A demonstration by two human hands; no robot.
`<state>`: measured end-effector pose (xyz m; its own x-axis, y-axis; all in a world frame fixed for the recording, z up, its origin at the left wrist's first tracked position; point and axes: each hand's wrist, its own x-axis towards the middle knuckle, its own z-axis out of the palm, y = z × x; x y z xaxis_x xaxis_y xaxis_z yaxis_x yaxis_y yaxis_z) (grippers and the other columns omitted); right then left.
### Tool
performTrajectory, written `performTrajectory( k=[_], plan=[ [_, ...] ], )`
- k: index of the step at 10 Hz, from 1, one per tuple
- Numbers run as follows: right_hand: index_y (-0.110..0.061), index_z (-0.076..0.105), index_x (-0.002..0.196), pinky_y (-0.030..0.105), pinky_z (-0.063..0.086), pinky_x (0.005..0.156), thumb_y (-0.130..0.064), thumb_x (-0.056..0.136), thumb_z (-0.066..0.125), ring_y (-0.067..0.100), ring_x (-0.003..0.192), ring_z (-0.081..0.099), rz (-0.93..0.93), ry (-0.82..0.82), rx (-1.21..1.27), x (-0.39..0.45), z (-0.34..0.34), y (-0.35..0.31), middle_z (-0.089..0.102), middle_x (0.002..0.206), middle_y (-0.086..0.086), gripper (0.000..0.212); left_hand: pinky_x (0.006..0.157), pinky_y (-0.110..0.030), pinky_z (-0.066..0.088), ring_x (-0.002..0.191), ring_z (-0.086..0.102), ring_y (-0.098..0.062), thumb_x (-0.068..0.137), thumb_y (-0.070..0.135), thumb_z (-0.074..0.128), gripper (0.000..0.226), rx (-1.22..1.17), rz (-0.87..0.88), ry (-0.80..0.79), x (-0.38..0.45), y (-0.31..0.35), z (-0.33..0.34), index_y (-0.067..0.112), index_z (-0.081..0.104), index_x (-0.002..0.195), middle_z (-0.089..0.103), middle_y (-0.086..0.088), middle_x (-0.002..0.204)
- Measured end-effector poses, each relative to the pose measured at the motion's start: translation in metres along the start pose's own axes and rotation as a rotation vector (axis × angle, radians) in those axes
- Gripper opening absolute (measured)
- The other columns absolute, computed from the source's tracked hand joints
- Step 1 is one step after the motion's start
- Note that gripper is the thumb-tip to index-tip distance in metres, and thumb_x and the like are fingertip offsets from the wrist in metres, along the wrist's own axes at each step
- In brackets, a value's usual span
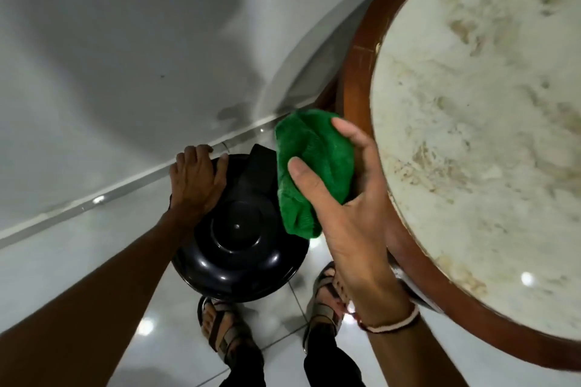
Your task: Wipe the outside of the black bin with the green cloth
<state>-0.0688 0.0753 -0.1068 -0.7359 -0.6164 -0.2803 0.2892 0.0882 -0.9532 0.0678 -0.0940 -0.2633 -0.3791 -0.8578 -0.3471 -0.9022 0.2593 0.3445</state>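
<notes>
The round black bin stands on the white tiled floor by the wall, seen from straight above with its domed lid on. My left hand lies flat on the far left edge of the lid, fingers curled over the rim. My right hand holds the bunched green cloth in the air above the bin's right side, thumb and fingers wrapped around it. The cloth hides part of the lid's right edge. The bin's side walls are hidden under the lid.
A round marble-topped table with a brown wooden rim fills the right side, close to my right hand. My two sandalled feet stand on the glossy tiles just in front of the bin. The white wall rises behind the bin.
</notes>
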Motion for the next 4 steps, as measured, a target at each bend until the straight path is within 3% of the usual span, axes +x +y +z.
performTrajectory(
  k=[1,2,3,4],
  plan=[
    [-0.023,0.058,0.140,0.017,0.046,0.113,-0.034,0.090,0.080,0.014,0.135,0.058,-0.370,0.142,-0.576,0.011,-0.026,-0.036,0.058,0.143,0.003,0.056,0.118,-0.054,0.037,0.141,0.051,-0.042,0.107,0.042,0.044,0.056,-0.006,0.221,0.120,-0.032,0.039,-0.040,0.008,0.047,0.152,0.055,-0.022,0.152],
    [-0.024,0.052,0.149,0.018,0.034,0.118,-0.041,0.102,0.065,0.027,0.143,0.044,-0.387,0.297,-0.988,0.028,-0.058,-0.062,0.046,0.154,0.015,0.052,0.116,-0.058,0.043,0.140,0.056,-0.043,0.106,0.047,0.042,0.061,0.042,0.367,0.221,-0.067,0.083,-0.083,0.007,0.049,0.152,0.056,-0.023,0.154],
    [-0.021,0.041,0.160,0.053,0.034,0.123,-0.047,0.108,0.048,0.042,0.154,0.033,-0.155,0.201,-1.374,0.052,-0.086,-0.075,0.031,0.169,0.023,0.058,0.116,-0.060,0.044,0.139,0.058,-0.043,0.105,0.051,0.041,0.064,0.101,0.393,0.229,-0.088,0.122,-0.121,0.010,0.049,0.154,0.056,-0.023,0.155],
    [-0.026,0.017,0.168,0.064,0.014,0.129,-0.066,0.104,0.013,0.039,0.166,0.007,0.022,0.032,-1.535,0.051,-0.104,-0.086,0.007,0.178,0.021,0.076,0.120,-0.060,0.042,0.145,0.056,-0.038,0.102,0.058,0.041,0.070,0.181,0.435,0.243,-0.109,0.152,-0.149,0.016,0.048,0.157,0.053,-0.018,0.161]
  ],
)
